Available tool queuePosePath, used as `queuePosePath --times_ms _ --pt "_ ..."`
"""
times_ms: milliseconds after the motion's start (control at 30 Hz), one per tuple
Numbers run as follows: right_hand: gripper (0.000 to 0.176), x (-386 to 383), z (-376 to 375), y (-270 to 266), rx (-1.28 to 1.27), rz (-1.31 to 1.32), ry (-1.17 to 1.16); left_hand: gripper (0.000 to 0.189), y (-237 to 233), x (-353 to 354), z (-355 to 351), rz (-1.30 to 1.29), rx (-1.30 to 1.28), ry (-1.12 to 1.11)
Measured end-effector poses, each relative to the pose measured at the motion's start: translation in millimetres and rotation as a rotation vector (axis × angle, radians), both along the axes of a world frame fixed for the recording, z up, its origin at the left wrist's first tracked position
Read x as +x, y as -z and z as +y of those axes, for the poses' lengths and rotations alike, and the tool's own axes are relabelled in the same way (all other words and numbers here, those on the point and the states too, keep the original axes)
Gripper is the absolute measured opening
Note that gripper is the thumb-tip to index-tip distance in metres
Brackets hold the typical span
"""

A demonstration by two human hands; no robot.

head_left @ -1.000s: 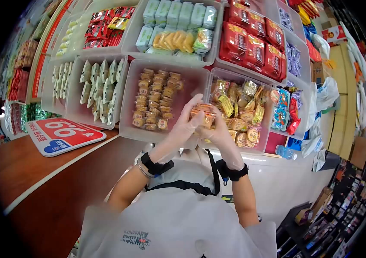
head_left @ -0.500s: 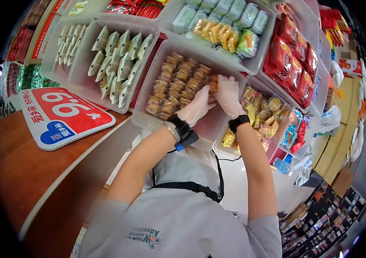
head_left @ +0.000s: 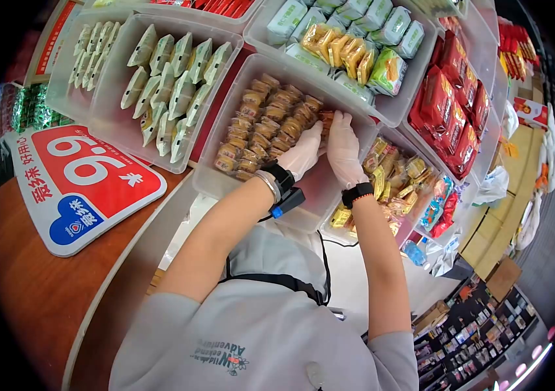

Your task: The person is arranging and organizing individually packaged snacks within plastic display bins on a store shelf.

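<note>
Both of my hands wear thin whitish gloves and reach into a translucent plastic bin [head_left: 320, 202] of small brown wrapped snacks [head_left: 268, 127] in rows. My left hand [head_left: 302, 154] is closed at the right end of the rows, its fingertips partly hidden. Against the bin's right side, my right hand [head_left: 344, 146] has its fingers together and upright. A brown snack packet [head_left: 326, 120] shows between the fingertips of both hands, which close on it from either side. Below them, the near right part of the bin's floor is bare.
Neighbouring bins hold pale packets [head_left: 170, 88], green-and-white packs [head_left: 391, 26], red bags [head_left: 453, 98] and yellow-wrapped snacks [head_left: 388, 179]. A red-and-white price sign [head_left: 88, 186] lies on the brown wooden surface [head_left: 36, 293] at left. Bin walls stand close around my hands.
My hands have drawn closer together around the packet, and the right fingers have straightened upward. The camera view has shifted slightly; the rows of snacks look the same.
</note>
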State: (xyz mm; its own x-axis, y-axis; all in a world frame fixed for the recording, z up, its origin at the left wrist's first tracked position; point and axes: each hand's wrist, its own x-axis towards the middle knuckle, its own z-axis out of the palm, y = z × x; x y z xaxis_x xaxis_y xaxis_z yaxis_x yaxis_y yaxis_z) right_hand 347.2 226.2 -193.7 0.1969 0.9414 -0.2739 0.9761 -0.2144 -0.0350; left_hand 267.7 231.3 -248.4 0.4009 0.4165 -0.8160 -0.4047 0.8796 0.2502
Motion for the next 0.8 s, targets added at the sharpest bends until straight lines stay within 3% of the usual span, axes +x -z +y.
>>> queuePosePath --times_ms 67,200,467,567,633,667,700,800 --pt "0.027 1 0 0 0.059 -0.043 -0.026 0.039 0 2 3 0.02 -0.022 0.019" --pt "0.028 7 8 -2 -0.09 0.051 -0.039 0.045 15 7 5 0.068 -0.014 0.13" --pt "0.016 8 10 17 -0.032 -0.089 -0.094 0.044 8 13 6 0.117 -0.033 0.106" --pt "0.021 24 4 20 -0.015 0.049 -0.114 0.042 -2 6 -4 0.079 0.078 0.164" --pt "0.034 32 1 1 0.011 0.545 0.064 0.043 -26 0 -7 0.096 0.063 0.159" --pt "0.046 37 0 -18 -0.11 0.701 0.106 0.043 -34 -2 -5 0.095 0.068 0.165" --pt "0.049 35 -7 -40 -0.026 0.593 0.075 0.044 -39 -3 -4 0.055 0.036 0.13" --pt "0.047 39 -35 -79 0.027 0.624 0.117 0.048 -26 -4 0 0.017 0.038 0.098"
